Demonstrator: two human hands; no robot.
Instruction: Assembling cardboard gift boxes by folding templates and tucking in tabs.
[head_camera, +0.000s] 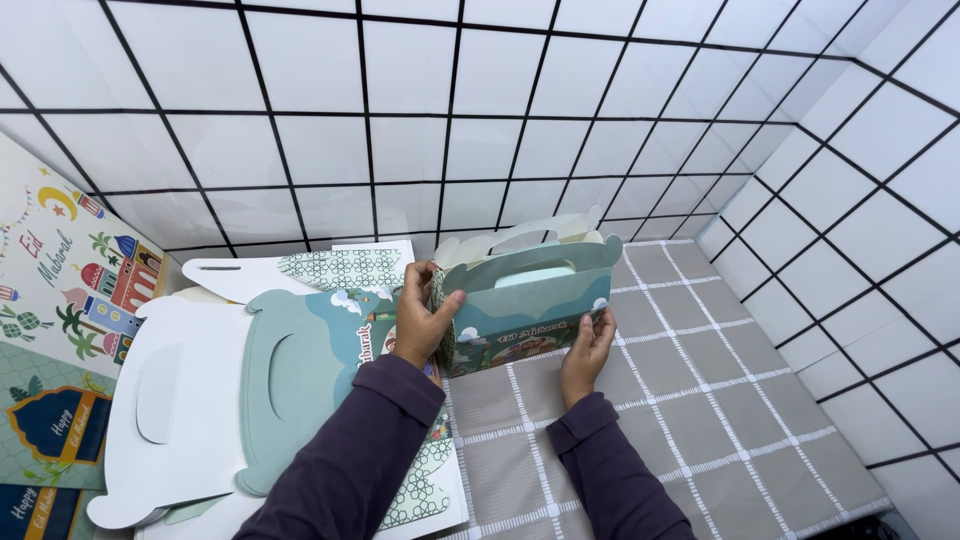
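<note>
Both hands grip the folded green gift box at frame centre: left hand clasps its left end, right hand pinches the lower right corner. Its long axis runs left-right between them, above the grey checked cloth, beside flat box blanks.

One head-worn camera looks steeply down from close above the bench, facing the tiled corner wall behind it. Both forearms enter from the lower edge, nearest the lens.
</note>
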